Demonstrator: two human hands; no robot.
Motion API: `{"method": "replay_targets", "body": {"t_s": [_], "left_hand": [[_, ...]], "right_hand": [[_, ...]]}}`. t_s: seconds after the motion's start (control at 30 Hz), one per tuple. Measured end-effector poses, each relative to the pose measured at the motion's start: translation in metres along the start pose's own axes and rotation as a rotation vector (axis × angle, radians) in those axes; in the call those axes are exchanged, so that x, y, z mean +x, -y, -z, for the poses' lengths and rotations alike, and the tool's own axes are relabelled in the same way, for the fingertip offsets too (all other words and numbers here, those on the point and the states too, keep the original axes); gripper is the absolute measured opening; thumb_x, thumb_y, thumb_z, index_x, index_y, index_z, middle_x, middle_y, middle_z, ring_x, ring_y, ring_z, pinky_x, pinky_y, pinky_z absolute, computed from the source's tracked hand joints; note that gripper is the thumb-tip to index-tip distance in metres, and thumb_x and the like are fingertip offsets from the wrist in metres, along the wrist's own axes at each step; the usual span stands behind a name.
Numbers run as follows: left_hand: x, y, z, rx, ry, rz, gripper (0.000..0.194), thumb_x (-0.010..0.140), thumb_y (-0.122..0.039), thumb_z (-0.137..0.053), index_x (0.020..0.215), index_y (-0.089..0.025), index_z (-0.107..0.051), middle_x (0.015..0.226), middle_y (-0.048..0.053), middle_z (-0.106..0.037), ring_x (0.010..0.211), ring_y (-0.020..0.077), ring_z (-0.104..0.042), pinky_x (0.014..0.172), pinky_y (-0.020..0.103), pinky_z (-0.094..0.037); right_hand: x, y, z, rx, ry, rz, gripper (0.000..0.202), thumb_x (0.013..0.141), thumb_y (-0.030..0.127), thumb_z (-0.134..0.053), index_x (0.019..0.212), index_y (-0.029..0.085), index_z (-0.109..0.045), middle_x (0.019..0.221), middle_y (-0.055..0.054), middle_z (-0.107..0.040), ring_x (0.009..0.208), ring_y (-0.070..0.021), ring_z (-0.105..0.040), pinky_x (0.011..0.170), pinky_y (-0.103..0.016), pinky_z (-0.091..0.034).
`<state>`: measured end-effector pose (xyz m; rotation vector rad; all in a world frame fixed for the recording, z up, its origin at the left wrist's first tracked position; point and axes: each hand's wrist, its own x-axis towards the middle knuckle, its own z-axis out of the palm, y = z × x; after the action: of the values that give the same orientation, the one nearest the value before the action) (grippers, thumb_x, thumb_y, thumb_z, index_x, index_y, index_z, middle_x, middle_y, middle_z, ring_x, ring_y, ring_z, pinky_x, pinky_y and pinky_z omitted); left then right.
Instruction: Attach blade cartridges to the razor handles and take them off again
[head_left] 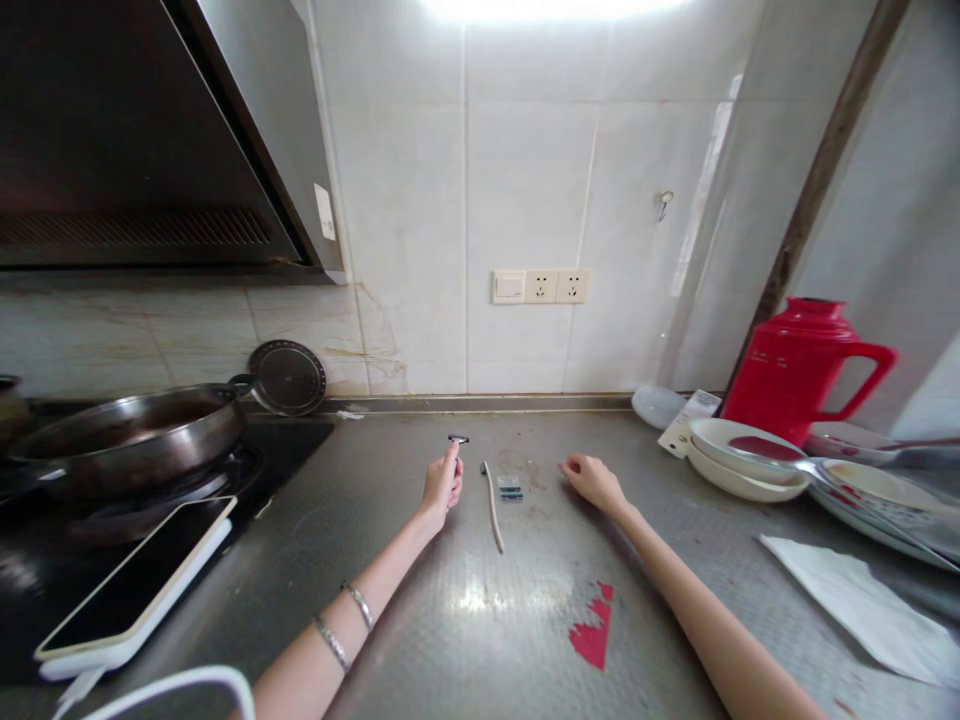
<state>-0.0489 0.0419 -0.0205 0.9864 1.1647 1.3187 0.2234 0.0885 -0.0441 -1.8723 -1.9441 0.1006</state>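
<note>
My left hand (441, 486) is closed around the handle of a razor (459, 439), whose dark head sticks up above the thumb. To the right of that hand a toothbrush (493, 508) with a pale handle and dark bristles lies on the metal counter (420, 620). Beside the toothbrush is a small clear pack with teal strips (511, 488), too small to make out. My right hand (592, 482) rests on the counter right of the pack, fingers curled in; whether anything is inside them is hidden. A torn red piece (596, 630) lies nearer to me, between my forearms.
At left, a steel pan (135, 440) sits on the black stove (292, 445), with a phone (142, 580) and white cable in front. A red thermos jug (802, 370), stacked bowls (739, 460) and a white paper (855, 605) occupy the right side. Wall sockets (556, 287) are behind.
</note>
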Motion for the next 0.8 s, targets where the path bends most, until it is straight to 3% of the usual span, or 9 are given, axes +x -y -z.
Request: {"method": "replay_targets", "body": {"t_s": [0.1,0.2,0.37,0.5,0.8], "left_hand": [[-0.004,-0.001,-0.003,0.058,0.059,-0.107,0.047,0.070,-0.064,-0.043,0.055,-0.019,-0.037,0.036,-0.010,-0.025,0.027,0.0034,-0.019,0.032,0.019,-0.011],[-0.008,0.000,-0.006,0.119,0.094,-0.173,0.048,0.071,-0.062,-0.043,0.053,-0.019,-0.037,0.037,-0.009,-0.025,0.029,0.0037,-0.020,0.034,0.019,-0.013],[-0.014,0.004,-0.011,0.213,0.114,-0.268,0.048,0.073,-0.061,-0.042,0.052,-0.018,-0.040,0.039,-0.007,-0.029,0.034,0.0052,-0.025,0.037,0.020,-0.017],[-0.017,0.006,-0.014,0.262,0.138,-0.320,0.048,0.074,-0.061,-0.041,0.052,-0.018,-0.040,0.040,-0.006,-0.032,0.036,0.0063,-0.027,0.039,0.021,-0.018],[-0.019,0.005,-0.015,0.268,0.134,-0.330,0.049,0.073,-0.062,-0.041,0.052,-0.018,-0.040,0.041,-0.005,-0.032,0.039,0.0073,-0.027,0.040,0.022,-0.018]], "right_hand": [[0.001,0.032,0.014,0.369,0.017,0.172,0.039,0.080,0.046,-0.043,0.067,0.014,-0.062,0.064,-0.004,-0.062,0.062,-0.0140,-0.053,0.055,-0.022,-0.035],[-0.006,0.073,0.029,0.778,0.194,0.252,0.043,0.077,0.050,-0.046,0.088,0.014,-0.065,0.077,-0.007,-0.065,0.061,-0.0123,-0.054,0.049,-0.020,-0.038],[-0.022,0.120,0.043,1.055,0.356,0.206,0.044,0.074,0.050,-0.054,0.102,0.018,-0.065,0.095,-0.008,-0.065,0.069,-0.0112,-0.056,0.048,-0.017,-0.040],[-0.026,0.128,0.041,1.110,0.387,0.173,0.040,0.070,0.048,-0.059,0.095,0.017,-0.069,0.091,-0.007,-0.066,0.067,-0.0105,-0.056,0.048,-0.016,-0.040],[-0.023,0.121,0.029,1.190,0.390,0.159,0.037,0.069,0.044,-0.061,0.091,0.015,-0.070,0.086,-0.009,-0.067,0.068,-0.0112,-0.055,0.049,-0.017,-0.040]]}}
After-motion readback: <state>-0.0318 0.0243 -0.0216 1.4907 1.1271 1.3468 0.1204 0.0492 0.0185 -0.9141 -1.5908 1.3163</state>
